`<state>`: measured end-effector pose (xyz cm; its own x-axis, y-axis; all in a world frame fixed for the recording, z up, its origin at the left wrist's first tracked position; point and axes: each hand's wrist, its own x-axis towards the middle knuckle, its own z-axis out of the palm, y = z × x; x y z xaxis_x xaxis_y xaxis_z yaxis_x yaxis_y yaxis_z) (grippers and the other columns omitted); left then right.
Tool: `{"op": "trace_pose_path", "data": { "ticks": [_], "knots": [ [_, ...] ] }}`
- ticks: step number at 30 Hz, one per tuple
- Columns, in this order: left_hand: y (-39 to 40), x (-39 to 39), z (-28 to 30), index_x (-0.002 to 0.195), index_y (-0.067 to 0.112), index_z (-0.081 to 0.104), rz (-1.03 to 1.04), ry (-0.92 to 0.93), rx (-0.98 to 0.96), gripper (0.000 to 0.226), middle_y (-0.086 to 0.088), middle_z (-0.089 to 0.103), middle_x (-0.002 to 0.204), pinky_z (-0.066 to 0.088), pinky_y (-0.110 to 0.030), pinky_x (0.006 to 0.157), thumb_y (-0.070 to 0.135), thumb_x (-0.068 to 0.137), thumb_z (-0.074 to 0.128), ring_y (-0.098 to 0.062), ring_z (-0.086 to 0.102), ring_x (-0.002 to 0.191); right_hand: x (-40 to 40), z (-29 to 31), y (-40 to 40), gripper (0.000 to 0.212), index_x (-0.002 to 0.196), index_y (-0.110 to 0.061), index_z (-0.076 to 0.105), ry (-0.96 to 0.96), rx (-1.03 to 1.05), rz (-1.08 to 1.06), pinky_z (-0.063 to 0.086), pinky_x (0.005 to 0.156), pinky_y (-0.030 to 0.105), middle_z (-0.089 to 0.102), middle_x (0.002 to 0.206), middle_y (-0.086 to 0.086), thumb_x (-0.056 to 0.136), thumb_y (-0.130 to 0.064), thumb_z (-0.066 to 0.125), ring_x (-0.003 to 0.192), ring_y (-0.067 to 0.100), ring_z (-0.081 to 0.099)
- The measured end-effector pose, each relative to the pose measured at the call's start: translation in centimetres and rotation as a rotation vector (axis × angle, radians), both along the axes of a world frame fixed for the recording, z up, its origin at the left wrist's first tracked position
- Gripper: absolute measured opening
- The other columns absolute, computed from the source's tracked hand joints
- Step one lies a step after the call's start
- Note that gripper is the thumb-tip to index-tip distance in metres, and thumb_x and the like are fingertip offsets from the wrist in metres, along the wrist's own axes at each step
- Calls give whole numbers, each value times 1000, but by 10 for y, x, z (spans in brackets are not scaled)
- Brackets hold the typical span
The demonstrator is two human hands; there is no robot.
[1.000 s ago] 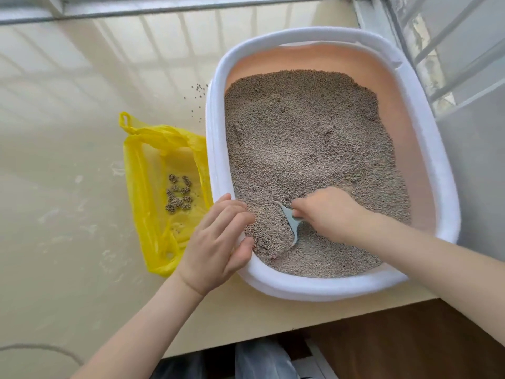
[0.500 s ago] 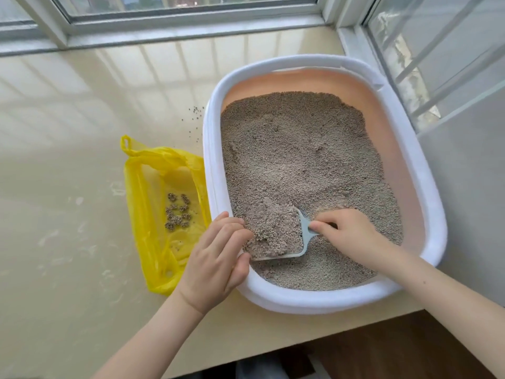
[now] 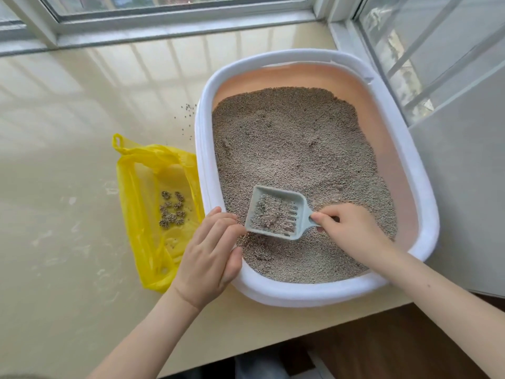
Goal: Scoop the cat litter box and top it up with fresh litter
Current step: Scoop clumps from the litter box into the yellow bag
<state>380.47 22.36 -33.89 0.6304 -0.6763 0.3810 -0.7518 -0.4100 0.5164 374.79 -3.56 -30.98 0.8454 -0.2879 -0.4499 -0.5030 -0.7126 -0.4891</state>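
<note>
White-rimmed peach litter box point(image 3: 426, 203) steadied at 7 o'clock by flat left hand point(image 3: 209, 258); right hand point(image 3: 351, 231) grip pinches pale-blue slotted scoop point(image 3: 276, 212), sifting.

A: Lighting? 
B: Bright daylight, from the windows point(image 3: 175, 12) at top and right. Soft, no hard shadows.
A: Glare? 
B: Yes, window-frame reflections smear across the glossy sill point(image 3: 82, 110), washed out pale at far left.
A: Sharpness? 
B: Centre decent, litter point(image 3: 295, 149) grain readable. Scoop point(image 3: 276, 212) slightly soft. Compression mush on the sill.
A: Distortion? 
B: Wide-angle bend, window bars at the right lean and bow. Bottom edge dark under the sill, detail lost.
</note>
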Motion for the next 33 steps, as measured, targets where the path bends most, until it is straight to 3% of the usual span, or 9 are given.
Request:
{"op": "trace_pose_path", "data": {
  "ticks": [2, 7, 11, 14, 17, 21, 25, 28, 33],
  "knots": [
    [0, 0, 0, 105, 9, 50, -1, -2, 1, 21, -5, 48, 104, 27, -38, 114, 14, 92, 34, -25, 49, 106, 2, 3, 1, 40, 69, -16, 65, -34, -33, -32, 33, 51, 27, 62, 59, 4, 97, -39, 48, 50, 17, 50],
    [0, 0, -1, 104, 8, 51, 11, -8, -1, 25, -7, 51, 103, 27, -38, 114, 18, 97, 29, -25, 50, 106, 6, 20, -15, 36, 63, -30, 58, -92, -230, 133, 24, 49, 27, 50, 48, -6, 97, -36, 48, 52, 9, 48],
    [0, 0, 0, 103, 7, 51, 15, -8, 4, 22, -13, 58, 96, 27, -37, 114, 14, 93, 33, -25, 50, 105, 8, 47, -36, 39, 63, -24, 44, 58, -574, 416, 21, 54, 26, 45, 57, -9, 98, -42, 41, 66, 18, 51],
    [0, 0, 0, 103, 7, 51, 12, -1, 1, 21, -14, 59, 95, 27, -37, 114, 13, 93, 34, -25, 50, 104, 13, 58, -34, 38, 70, -23, 45, 116, -741, 521, 31, 62, 27, 58, 71, -6, 99, -45, 35, 83, 20, 62],
    [0, 0, -1, 103, 7, 52, 14, 8, 6, 24, -14, 59, 96, 28, -39, 114, 16, 96, 31, -26, 51, 105, 18, 44, -11, 40, 80, -23, 61, 123, -667, 569, 46, 67, 26, 66, 75, -6, 99, -47, 35, 76, 20, 63],
    [0, -1, 0, 102, 6, 53, 21, 23, -4, 31, -13, 59, 97, 30, -40, 113, 20, 100, 25, -25, 51, 106, 23, 13, 28, 42, 75, -22, 63, 34, -443, 546, 46, 73, 24, 56, 59, -9, 99, -47, 39, 56, 9, 51],
    [-1, -3, 2, 103, 7, 53, 30, 39, -7, 30, -10, 57, 99, 29, -40, 113, 19, 100, 25, -25, 51, 109, 20, -9, 24, 35, 71, -26, 66, 129, -131, 308, 33, 54, 22, 56, 55, -4, 94, -46, 50, 50, 11, 45],
    [0, -2, 6, 100, 4, 58, 14, 52, 13, 27, -10, 59, 99, 30, -40, 113, 15, 97, 34, -25, 52, 109, 13, -12, 18, 24, 83, -31, 73, 167, 93, 184, 37, 54, 26, 66, 67, 3, 93, -44, 55, 54, 13, 45],
    [7, 3, 18, 96, 4, 68, -71, 29, 90, 23, -7, 65, 104, 33, -46, 111, 15, 87, 50, -26, 54, 116, 10, -7, 14, 35, 71, -19, 70, -13, 86, 31, 28, 52, 24, 47, 49, -2, 94, -40, 54, 42, 5, 32]
  ]
}}
